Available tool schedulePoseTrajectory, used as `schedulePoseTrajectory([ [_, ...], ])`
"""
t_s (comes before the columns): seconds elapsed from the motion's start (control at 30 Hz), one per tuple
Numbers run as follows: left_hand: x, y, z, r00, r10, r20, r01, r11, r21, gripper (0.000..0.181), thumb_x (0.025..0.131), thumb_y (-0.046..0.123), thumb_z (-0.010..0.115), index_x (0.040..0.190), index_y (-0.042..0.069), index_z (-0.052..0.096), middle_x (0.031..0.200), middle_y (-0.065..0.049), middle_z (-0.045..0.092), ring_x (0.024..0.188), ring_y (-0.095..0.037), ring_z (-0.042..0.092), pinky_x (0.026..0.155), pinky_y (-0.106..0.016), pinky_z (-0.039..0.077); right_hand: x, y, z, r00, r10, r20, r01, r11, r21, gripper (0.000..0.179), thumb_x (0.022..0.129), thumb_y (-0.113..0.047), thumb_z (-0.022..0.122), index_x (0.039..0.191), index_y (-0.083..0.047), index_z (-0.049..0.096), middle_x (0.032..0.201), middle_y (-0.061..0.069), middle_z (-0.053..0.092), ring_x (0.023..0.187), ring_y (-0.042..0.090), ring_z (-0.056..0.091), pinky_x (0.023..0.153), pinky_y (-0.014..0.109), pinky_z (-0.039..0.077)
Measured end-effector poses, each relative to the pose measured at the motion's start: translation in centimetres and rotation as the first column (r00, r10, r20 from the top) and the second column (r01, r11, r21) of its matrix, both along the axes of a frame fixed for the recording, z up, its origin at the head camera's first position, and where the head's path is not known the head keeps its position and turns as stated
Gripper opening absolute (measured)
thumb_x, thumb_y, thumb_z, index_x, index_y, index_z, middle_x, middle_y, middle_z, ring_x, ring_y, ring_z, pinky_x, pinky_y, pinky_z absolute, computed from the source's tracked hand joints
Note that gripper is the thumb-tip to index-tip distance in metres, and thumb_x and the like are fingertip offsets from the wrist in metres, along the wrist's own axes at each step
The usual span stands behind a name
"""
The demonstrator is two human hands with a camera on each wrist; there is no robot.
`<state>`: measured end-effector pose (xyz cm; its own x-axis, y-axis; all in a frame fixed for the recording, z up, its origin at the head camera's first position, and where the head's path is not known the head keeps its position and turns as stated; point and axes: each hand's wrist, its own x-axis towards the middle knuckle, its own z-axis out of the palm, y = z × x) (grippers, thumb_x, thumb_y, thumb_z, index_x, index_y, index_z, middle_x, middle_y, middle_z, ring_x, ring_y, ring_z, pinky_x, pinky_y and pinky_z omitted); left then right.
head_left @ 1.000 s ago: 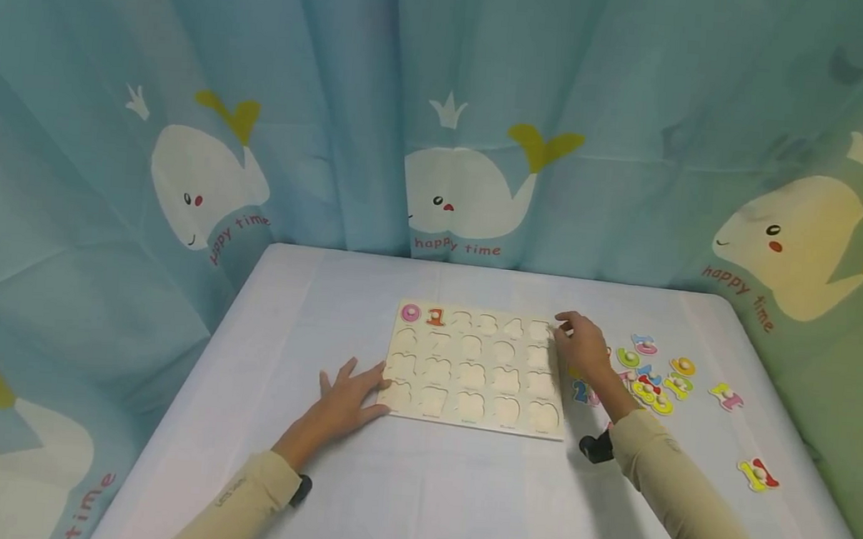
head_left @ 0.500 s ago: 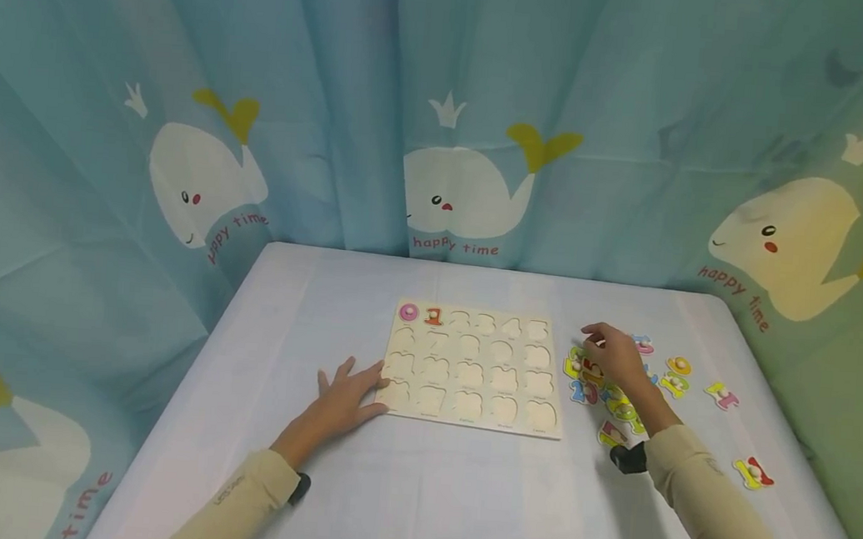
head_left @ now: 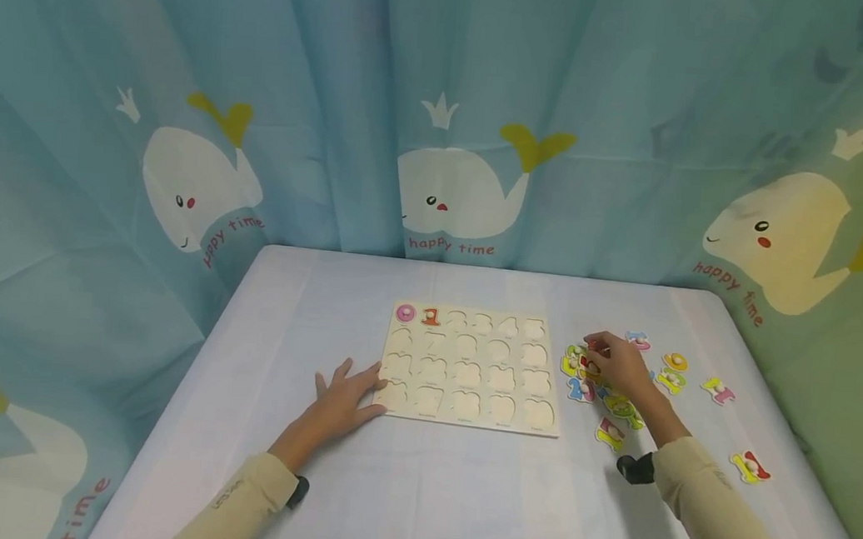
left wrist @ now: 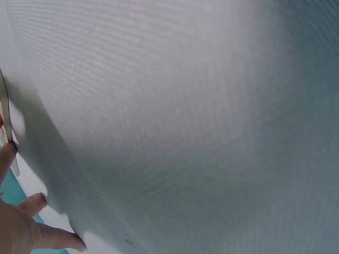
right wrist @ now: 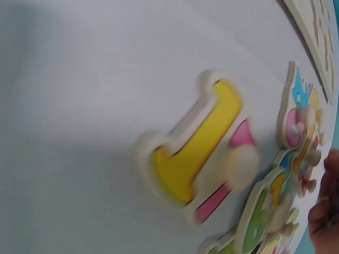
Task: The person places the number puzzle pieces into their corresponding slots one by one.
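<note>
A pale wooden puzzle board (head_left: pixel 468 396) lies on the table with rows of number-shaped recesses. A pink 0 (head_left: pixel 405 313) and a red 1 (head_left: pixel 431 316) sit in its top row. My left hand (head_left: pixel 340 401) rests at the board's left edge, fingers spread. My right hand (head_left: pixel 622 368) is over the heap of knobbed number pieces right of the board, thumb and fingertips bent down at a red piece (head_left: pixel 593 345); I cannot tell whether they grip it. The right wrist view shows a yellow-and-pink piece (right wrist: pixel 204 143) up close, with fingers (right wrist: pixel 320 214) at the right edge.
Around the heap lie a blue 2 piece (head_left: pixel 576 389), an orange piece (head_left: pixel 675 362), a pink-and-yellow piece (head_left: pixel 718 391) and a red-and-yellow piece (head_left: pixel 750 467). A whale-patterned curtain (head_left: pixel 317 186) hangs behind the white-covered table (head_left: pixel 431 495).
My right hand has moved from the board's upper right corner rightward to the heap, then lowered its fingertips to the pieces. The left hand stays at the board's edge.
</note>
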<state>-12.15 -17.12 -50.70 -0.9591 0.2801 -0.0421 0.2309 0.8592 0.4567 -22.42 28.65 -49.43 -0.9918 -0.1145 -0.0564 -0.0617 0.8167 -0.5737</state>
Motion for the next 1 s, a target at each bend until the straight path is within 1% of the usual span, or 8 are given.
schedulePoseTrajectory([
  [0.17, -0.1, 0.0, 0.2, 1.0, -0.006, 0.0, 0.006, 1.0, 0.015, 0.044, 0.084, 0.036, 0.069, 0.121, 0.013, 0.062, 0.143, -0.007, 0.043, 0.132, -0.05, 0.022, 0.089, -0.08, 0.004, 1.2, 0.6, 0.4, 0.998, 0.048, 0.037, -0.046, 0.997, -0.054, 0.029, 0.094, -0.015, 0.058, 0.116, 0.004, 0.057, 0.099, 0.013, 0.061, 0.088, 0.028, 0.057, 0.071, 0.033, 0.051],
  [0.27, -0.1, 0.0, 0.3, 1.0, -0.007, 0.0, 0.007, 1.0, 0.022, 0.044, 0.084, 0.036, 0.069, 0.122, 0.013, 0.062, 0.143, -0.007, 0.043, 0.132, -0.05, 0.021, 0.09, -0.08, 0.003, 1.9, 1.0, 0.8, 0.997, 0.043, 0.067, -0.038, 0.996, -0.077, 0.031, 0.094, -0.016, 0.058, 0.118, 0.004, 0.056, 0.101, 0.016, 0.059, 0.091, 0.031, 0.056, 0.073, 0.036, 0.051],
  [0.43, -0.1, 0.0, 0.1, 1.0, 0.0, -0.003, 0.0, 1.0, 0.023, 0.044, 0.084, 0.035, 0.069, 0.122, 0.014, 0.062, 0.143, -0.007, 0.043, 0.133, -0.049, 0.021, 0.09, -0.08, 0.003, 2.5, 2.3, 0.7, 0.995, -0.083, 0.064, 0.088, 0.992, -0.086, 0.03, 0.097, -0.013, 0.051, 0.124, 0.001, 0.054, 0.109, 0.019, 0.055, 0.096, 0.033, 0.053, 0.076, 0.038, 0.049],
  [0.57, 0.1, 0.0, -0.1, 1.0, 0.01, -0.003, -0.01, 1.0, 0.023, 0.042, 0.084, 0.035, 0.07, 0.119, 0.014, 0.063, 0.143, -0.007, 0.043, 0.133, -0.049, 0.022, 0.089, -0.081, 0.003, 2.8, 3.8, 0.0, 0.977, -0.204, 0.059, 0.21, 0.97, -0.119, 0.032, 0.099, -0.014, 0.045, 0.127, 0.001, 0.051, 0.113, 0.021, 0.052, 0.101, 0.035, 0.051, 0.076, 0.035, 0.047],
  [0.67, 0.1, 0.0, -0.1, 1.0, 0.014, -0.006, -0.014, 0.999, 0.029, 0.04, 0.083, 0.033, 0.07, 0.117, 0.013, 0.064, 0.143, -0.008, 0.043, 0.133, -0.05, 0.021, 0.089, -0.081, 0.003, 3.1, 4.8, -0.4, 0.96, -0.28, 0.009, 0.278, 0.95, -0.144, 0.035, 0.1, -0.015, 0.042, 0.129, 0.003, 0.048, 0.116, 0.024, 0.051, 0.103, 0.038, 0.05, 0.076, 0.036, 0.046],
  [0.77, 0.0, 0.0, -0.1, 1.0, 0.015, -0.005, -0.015, 0.999, 0.036, 0.04, 0.083, 0.033, 0.071, 0.117, 0.013, 0.064, 0.143, -0.008, 0.044, 0.132, -0.05, 0.021, 0.089, -0.081, 0.002, 3.5, 5.6, -0.4, 0.948, -0.315, -0.052, 0.305, 0.941, -0.15, 0.035, 0.101, -0.016, 0.041, 0.129, 0.003, 0.049, 0.115, 0.026, 0.052, 0.099, 0.037, 0.052, 0.071, 0.033, 0.045],
  [0.87, 0.0, 0.1, 0.0, 1.0, 0.017, -0.001, -0.017, 0.999, 0.041, 0.041, 0.083, 0.033, 0.071, 0.118, 0.012, 0.063, 0.142, -0.008, 0.044, 0.132, -0.05, 0.021, 0.089, -0.081, 0.002, 3.8, 6.2, -0.3, 0.945, -0.317, -0.077, 0.303, 0.941, -0.152, 0.036, 0.102, -0.02, 0.04, 0.127, 0.003, 0.051, 0.114, 0.025, 0.053, 0.095, 0.033, 0.051, 0.066, 0.028, 0.043],
  [1.0, 0.0, 0.1, 0.1, 1.0, 0.016, 0.001, -0.016, 0.999, 0.045, 0.044, 0.083, 0.033, 0.071, 0.12, 0.011, 0.062, 0.142, -0.009, 0.045, 0.132, -0.05, 0.021, 0.089, -0.081, 0.001, 4.1, 6.5, -0.2, 0.939, -0.329, -0.098, 0.314, 0.939, -0.142, 0.035, 0.101, -0.02, 0.041, 0.125, 0.003, 0.052, 0.114, 0.025, 0.054, 0.096, 0.034, 0.051, 0.067, 0.03, 0.042],
])
